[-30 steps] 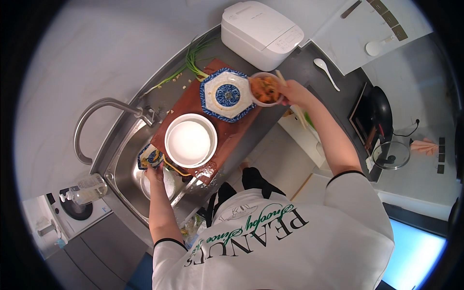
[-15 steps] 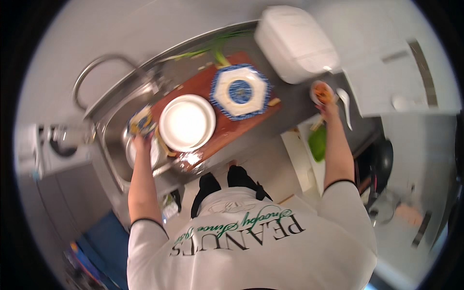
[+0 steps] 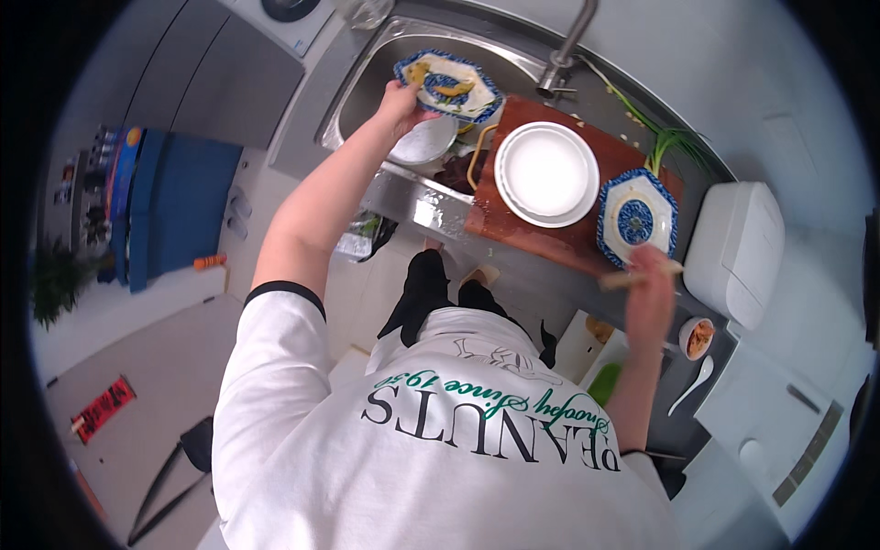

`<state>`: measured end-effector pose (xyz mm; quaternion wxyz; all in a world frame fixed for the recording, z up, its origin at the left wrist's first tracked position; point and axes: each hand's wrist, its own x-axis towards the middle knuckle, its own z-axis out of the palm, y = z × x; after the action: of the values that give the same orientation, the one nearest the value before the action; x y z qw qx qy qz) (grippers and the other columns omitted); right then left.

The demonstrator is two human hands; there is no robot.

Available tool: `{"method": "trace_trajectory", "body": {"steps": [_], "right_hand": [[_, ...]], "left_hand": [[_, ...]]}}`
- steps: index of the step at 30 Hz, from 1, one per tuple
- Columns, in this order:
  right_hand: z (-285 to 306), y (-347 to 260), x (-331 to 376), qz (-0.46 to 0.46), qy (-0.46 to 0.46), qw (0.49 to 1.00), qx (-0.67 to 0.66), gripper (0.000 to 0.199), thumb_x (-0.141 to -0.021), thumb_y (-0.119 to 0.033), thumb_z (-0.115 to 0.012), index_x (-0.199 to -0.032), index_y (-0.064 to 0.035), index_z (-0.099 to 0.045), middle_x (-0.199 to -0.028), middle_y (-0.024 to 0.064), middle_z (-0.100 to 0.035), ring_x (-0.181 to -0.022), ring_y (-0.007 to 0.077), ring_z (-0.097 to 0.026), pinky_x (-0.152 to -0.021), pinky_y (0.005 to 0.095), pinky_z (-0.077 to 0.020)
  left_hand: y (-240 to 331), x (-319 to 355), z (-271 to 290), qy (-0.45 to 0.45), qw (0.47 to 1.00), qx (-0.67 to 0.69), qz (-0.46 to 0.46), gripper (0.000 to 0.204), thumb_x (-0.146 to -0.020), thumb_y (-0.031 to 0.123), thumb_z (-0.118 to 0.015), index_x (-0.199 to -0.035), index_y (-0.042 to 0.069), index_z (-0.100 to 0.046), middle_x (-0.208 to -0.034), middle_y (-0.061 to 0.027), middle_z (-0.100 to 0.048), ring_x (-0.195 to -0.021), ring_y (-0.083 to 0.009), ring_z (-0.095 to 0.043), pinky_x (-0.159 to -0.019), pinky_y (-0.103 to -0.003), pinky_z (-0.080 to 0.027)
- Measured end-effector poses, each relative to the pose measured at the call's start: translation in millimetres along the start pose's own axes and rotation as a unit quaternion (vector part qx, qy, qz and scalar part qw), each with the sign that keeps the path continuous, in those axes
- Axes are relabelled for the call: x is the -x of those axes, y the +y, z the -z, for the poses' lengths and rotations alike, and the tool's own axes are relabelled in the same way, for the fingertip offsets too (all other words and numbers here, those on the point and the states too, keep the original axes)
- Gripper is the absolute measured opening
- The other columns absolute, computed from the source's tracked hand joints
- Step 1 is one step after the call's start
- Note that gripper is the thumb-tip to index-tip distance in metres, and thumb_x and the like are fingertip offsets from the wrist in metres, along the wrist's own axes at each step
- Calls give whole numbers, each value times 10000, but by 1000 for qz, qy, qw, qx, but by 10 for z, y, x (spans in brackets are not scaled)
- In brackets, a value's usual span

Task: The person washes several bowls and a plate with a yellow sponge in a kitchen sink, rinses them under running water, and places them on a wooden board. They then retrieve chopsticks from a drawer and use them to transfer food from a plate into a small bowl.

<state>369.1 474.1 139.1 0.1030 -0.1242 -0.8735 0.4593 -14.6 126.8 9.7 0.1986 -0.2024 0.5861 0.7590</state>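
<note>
My left hand (image 3: 403, 112) grips the rim of a blue-edged white plate (image 3: 470, 106) tilted over the sink (image 3: 353, 101); yellowish scraps lie on it. A white bowl (image 3: 427, 139) is below, in the sink. My right hand (image 3: 651, 286), blurred, is closed around a pale stick-like thing (image 3: 619, 280) beside the near edge of a second blue-edged plate (image 3: 612, 215). That plate and a stack of white round dishes (image 3: 547, 174) rest on a reddish-brown cutting board (image 3: 495, 209). To the right stand a small bowl of orange food (image 3: 698, 339) and a white spoon (image 3: 694, 383).
A curved tap (image 3: 579, 37) rises behind the sink. Green onions (image 3: 674, 147) lie along the back of the counter. A white lidded bin (image 3: 733, 252) stands at the counter's right. Below the counter edge, an open drawer (image 3: 573, 344) holds something green.
My view has swung round. My right hand has left the bowl of orange food and come to the second plate, with the pale stick-like thing. My left hand still holds its plate over the sink.
</note>
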Motion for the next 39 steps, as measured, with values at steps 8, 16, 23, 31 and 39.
{"method": "trace_trajectory", "body": {"steps": [8,16,23,31,39], "right_hand": [[-2217,-1716,-473,392,-322,858,-80,229,-846,-118,-737,-1067,-132,-678,-1075,110,-493,-976,282,-533,-860,388,-474],[-2569,-1925,-827,253,-250,921,-159,152,-953,-70,-605,-1081,-42,-683,-1046,100,-518,-888,204,-564,-793,298,-469],[-2467,-1878,-1131,185,-86,975,-87,155,-969,-44,-584,-1091,-24,-676,-1047,121,-545,-911,215,-573,-807,292,-475],[-2333,-1597,-1220,107,21,989,-103,196,-1023,-92,-522,-1105,11,-668,-1042,119,-572,-962,197,-580,-857,282,-482],[-2228,-1412,-1516,106,-7,985,-137,198,-1020,-66,-511,-1124,22,-654,-1126,132,-582,-981,190,-600,-877,288,-497]], "left_hand": [[657,605,551,-19,1000,5,-7,339,-1038,153,-495,-1327,63,-343,-1259,-216,-550,-989,-386,-687,-724,-507,-657],[242,311,614,5,999,0,-54,405,-1008,148,-529,-1336,105,-295,-1221,-201,-564,-926,-366,-704,-606,-497,-647],[-615,-426,543,35,993,94,61,419,-1022,105,-484,-1376,190,-275,-1285,-199,-526,-967,-380,-686,-592,-517,-637],[-896,-762,228,40,996,40,66,357,-1017,108,-488,-1329,165,-325,-1285,-175,-537,-973,-335,-689,-605,-473,-628],[-1254,-842,-401,134,988,23,69,315,-968,117,-547,-1259,120,-426,-1125,-180,-613,-888,-322,-682,-561,-426,-588]]}}
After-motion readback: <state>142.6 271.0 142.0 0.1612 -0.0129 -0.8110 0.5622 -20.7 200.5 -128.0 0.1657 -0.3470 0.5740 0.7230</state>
